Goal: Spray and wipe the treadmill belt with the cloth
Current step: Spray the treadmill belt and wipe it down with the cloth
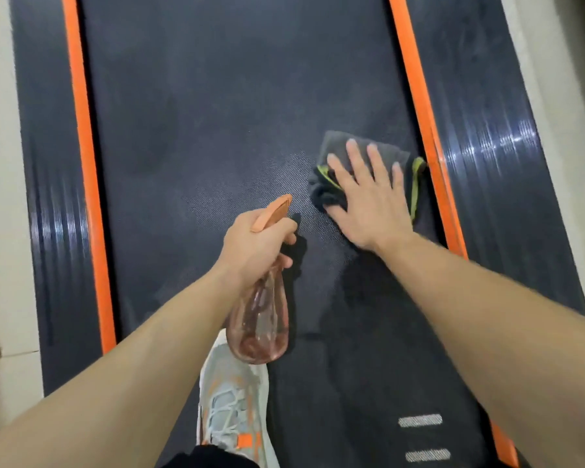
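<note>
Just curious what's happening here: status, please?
Left hand gripping spray bottle. Right hand flat on cloth, pressing it to treadmill belt near the right edge. Shoe on belt, behind the work.

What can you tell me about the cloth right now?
The cloth is dark grey, soft-looking fabric with a yellow-green trimmed edge, folded and bunched into a rough pad. It lies flat on the belt, near the right orange strip. The right hand presses on it palm down, fingers spread, covering its middle. The bottle, in the left hand, is apart from it.
</note>
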Motion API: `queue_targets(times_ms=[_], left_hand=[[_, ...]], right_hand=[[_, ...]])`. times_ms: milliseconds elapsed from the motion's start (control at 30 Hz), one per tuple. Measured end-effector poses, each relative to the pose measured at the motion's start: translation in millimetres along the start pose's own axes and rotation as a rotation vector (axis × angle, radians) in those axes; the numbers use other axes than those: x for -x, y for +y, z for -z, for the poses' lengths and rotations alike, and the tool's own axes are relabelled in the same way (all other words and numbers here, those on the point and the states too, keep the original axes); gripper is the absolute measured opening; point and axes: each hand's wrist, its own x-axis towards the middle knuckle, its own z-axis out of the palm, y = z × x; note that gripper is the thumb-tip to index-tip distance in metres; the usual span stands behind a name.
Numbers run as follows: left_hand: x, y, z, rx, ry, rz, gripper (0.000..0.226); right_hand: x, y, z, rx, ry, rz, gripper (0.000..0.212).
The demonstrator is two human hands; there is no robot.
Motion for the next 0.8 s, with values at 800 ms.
queue_targets(times_ms=[800], left_hand=[[-8, -13, 38, 0.0, 0.069, 0.034, 0.036]], right_hand=[[15, -28, -7, 0.035, 0.009, 0.06, 0.08]])
